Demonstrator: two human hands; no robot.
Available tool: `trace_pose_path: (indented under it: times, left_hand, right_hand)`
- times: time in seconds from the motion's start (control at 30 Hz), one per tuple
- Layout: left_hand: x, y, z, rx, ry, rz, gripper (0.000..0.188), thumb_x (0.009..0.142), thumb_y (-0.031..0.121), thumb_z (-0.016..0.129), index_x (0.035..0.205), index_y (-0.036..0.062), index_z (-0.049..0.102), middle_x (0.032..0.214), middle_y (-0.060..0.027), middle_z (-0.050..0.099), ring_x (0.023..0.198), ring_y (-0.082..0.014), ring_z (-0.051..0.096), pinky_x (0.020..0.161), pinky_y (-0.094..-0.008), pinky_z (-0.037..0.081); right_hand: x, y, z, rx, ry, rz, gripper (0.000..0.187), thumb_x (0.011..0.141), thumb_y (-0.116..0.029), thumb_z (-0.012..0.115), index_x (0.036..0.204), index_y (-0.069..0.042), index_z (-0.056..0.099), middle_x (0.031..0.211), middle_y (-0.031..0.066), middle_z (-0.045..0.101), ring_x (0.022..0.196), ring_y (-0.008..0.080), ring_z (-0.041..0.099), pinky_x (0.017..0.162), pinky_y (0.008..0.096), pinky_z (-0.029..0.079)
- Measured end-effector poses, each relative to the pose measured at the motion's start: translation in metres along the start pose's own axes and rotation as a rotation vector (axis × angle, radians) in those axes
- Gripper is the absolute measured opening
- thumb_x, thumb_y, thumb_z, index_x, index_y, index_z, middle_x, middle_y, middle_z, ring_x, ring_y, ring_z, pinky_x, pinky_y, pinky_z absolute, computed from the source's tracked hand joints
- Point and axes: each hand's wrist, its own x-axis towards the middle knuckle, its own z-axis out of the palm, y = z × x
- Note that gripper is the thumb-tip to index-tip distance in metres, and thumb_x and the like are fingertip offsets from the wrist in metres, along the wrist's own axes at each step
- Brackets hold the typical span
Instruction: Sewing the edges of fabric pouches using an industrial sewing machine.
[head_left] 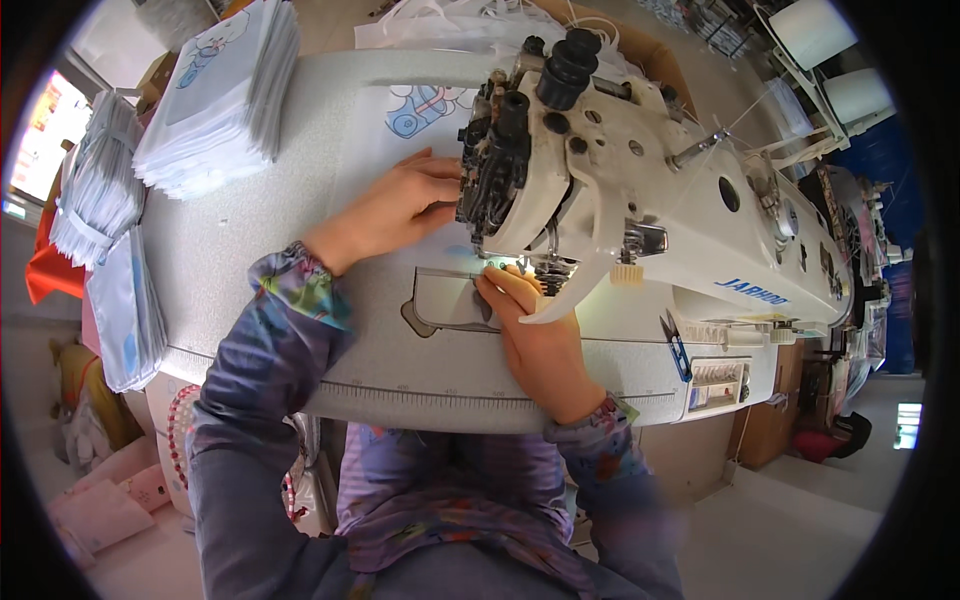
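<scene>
A white fabric panel (365, 155) with a blue cartoon print lies on the sewing machine's bed and runs under its head. My left hand (395, 205) rests on this panel, its fingers stretched toward the machine; the fingertips are partly hidden behind the head. Close to the lit needle area, my right hand (545, 350) lies with fingers extended toward the presser foot, which the white guard partly covers. Nothing shows gripped in either hand. The sewing machine (640, 170) is cream-white with dark mechanical parts at its front end.
A tall stack of printed white panels (225, 100) stands at the far left, with tied bundles (100, 180) beside it. Blue-handled thread snips (677, 350) and a small tray of bobbins (718, 385) sit at the right. Thread cones (815, 35) stand at the upper right.
</scene>
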Motion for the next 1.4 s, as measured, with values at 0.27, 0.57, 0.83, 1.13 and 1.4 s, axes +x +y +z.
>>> trace_pose_path:
  times: [0.27,0.57,0.83,1.13,1.4]
  left_hand:
    - [-0.023,0.002,0.003,0.199,0.01,0.008,0.023,0.105,0.018,0.065,0.125,0.0123,0.075,0.144,-0.0056,0.068,0.136,-0.032,0.061,0.121,-0.0504,0.043]
    - [-0.072,0.111,0.03,0.639,-0.024,-0.268,0.054,0.089,0.038,0.08,0.141,0.0252,0.07,0.143,-0.016,0.062,0.131,-0.0355,0.062,0.112,-0.0471,0.051]
    - [-0.085,0.093,0.015,0.312,0.015,-0.224,0.051,0.091,0.031,0.081,0.14,0.021,0.071,0.144,-0.0084,0.061,0.145,-0.0304,0.052,0.126,-0.0587,0.034]
    - [-0.082,0.09,0.009,0.268,-0.051,-0.16,0.046,0.09,0.029,0.082,0.134,0.0196,0.075,0.146,-0.0044,0.061,0.148,-0.0286,0.05,0.129,-0.0614,0.027]
    - [-0.068,0.054,-0.002,0.023,-0.093,0.015,0.039,0.087,0.008,0.08,0.124,0.0179,0.079,0.13,-0.0047,0.068,0.139,-0.0288,0.06,0.128,-0.062,0.032]
  right_hand:
    - [-0.001,-0.004,-0.001,-0.031,0.056,-0.028,0.054,0.084,0.012,0.063,0.135,-0.002,0.072,0.136,0.0158,0.068,0.124,0.0375,0.066,0.102,0.0486,0.051]
    - [-0.004,-0.005,-0.005,0.025,0.131,0.035,0.056,0.083,0.013,0.065,0.136,-0.004,0.073,0.136,0.0144,0.069,0.122,0.0365,0.065,0.101,0.0472,0.051]
    - [-0.018,-0.014,-0.003,-0.039,0.006,-0.006,0.053,0.084,0.006,0.066,0.134,-0.008,0.074,0.136,0.0112,0.07,0.126,0.0325,0.064,0.102,0.0465,0.048]
    - [-0.015,-0.015,-0.005,-0.063,0.019,-0.015,0.052,0.083,0.004,0.066,0.132,-0.008,0.076,0.136,0.0097,0.07,0.125,0.0316,0.065,0.102,0.0468,0.049]
    - [-0.004,-0.006,0.001,-0.062,0.047,-0.041,0.052,0.08,0.006,0.066,0.13,-0.004,0.075,0.131,0.0112,0.069,0.117,0.0337,0.068,0.093,0.0471,0.053]
